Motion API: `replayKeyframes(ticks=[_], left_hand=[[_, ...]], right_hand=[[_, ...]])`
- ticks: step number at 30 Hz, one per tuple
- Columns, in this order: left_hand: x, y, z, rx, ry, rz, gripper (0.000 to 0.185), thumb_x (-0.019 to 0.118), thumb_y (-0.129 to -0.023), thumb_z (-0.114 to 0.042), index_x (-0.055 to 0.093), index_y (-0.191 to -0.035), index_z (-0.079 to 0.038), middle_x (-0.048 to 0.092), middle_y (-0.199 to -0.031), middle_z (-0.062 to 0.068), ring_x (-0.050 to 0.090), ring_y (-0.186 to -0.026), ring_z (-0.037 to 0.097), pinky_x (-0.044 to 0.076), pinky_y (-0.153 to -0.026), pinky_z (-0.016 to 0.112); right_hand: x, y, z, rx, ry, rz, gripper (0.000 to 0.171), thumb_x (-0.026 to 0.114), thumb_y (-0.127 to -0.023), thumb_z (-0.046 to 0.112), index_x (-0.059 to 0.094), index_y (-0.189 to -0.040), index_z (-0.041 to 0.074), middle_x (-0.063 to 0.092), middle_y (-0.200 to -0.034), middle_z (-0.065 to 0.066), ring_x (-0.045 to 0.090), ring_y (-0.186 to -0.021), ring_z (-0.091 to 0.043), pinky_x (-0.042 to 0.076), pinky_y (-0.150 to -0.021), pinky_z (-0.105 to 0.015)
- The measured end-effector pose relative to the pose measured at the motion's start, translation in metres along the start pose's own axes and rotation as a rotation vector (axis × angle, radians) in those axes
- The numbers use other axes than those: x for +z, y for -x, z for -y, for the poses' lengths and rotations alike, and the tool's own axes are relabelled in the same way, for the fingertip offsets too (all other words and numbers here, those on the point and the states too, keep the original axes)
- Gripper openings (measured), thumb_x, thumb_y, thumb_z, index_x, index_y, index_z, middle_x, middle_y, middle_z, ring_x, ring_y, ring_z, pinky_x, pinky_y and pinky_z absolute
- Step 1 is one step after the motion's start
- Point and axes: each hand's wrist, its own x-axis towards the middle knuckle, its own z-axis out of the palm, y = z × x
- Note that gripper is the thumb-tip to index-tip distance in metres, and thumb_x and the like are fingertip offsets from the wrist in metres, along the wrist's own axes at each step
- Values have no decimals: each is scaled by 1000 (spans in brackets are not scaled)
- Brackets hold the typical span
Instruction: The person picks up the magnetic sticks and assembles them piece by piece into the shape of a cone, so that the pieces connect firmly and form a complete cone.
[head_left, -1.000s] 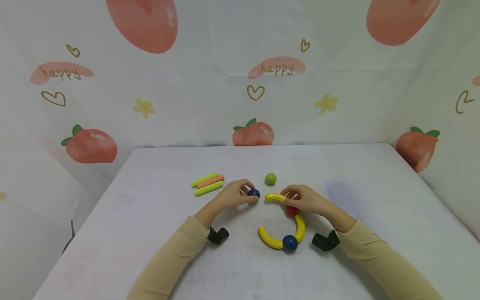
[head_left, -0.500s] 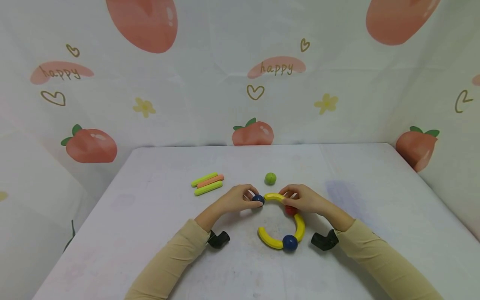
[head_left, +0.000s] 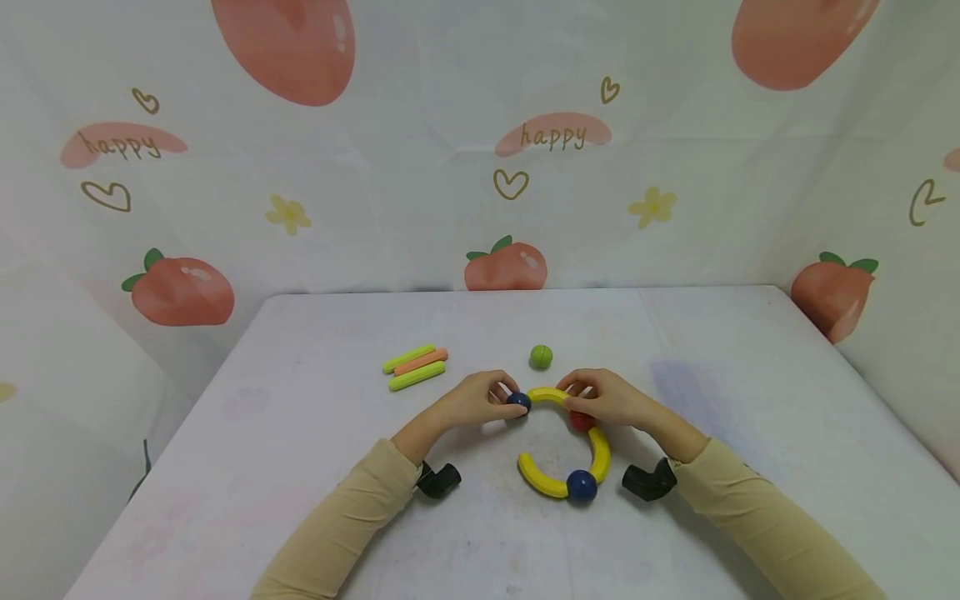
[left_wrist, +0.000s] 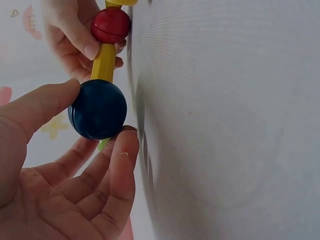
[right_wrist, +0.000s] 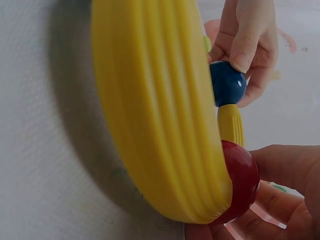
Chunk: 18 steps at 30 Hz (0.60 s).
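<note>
Our left hand [head_left: 472,402] pinches a dark blue ball [head_left: 517,402] between thumb and fingertips, and the ball sits against the near end of a short yellow curved piece [head_left: 550,393], so the pinch appears to seat it squarely on that tip. Our right hand [head_left: 611,398] curls its fingers round the other end of that piece, where a red ball [head_left: 581,420] joins it, apparently steadying the arc on the table [head_left: 315,433]. Below the right hand the arc runs on through another yellow curve [head_left: 600,454] to a second blue ball [head_left: 581,486] and a lower yellow curve [head_left: 538,478]. Beyond both hands lies a green ball [head_left: 541,357]; beyond the left hand lie three sticks [head_left: 415,367], two green and one orange.
</note>
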Motion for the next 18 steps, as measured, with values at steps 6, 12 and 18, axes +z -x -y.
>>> replayKeyframes(ticks=[6,12,18], left_hand=[[1,1,2,20,-13,16,34,68,-85,-27,57,-111,-9,62,-98,8,54,-79,11,43,-65,19],[2,5,-2,9,-19,30,32,67,-85,-29,56,-109,-10,62,-101,7,57,-83,12,46,-69,20],[3,2,-4,7,-62,24,29,63,-88,-32,60,-108,-12,64,-104,5,59,-88,12,47,-73,23]], right_hand=[[1,0,-1,-9,0,-7,26,59,-90,16,60,-112,3,64,-97,-15,59,-74,-13,50,-65,-23],[1,0,1,-25,-9,-3,26,60,-90,15,61,-112,2,64,-97,-16,60,-74,-14,50,-64,-24],[0,0,1,-41,-19,10,26,60,-90,15,60,-112,1,63,-98,-17,61,-75,-16,51,-64,-24]])
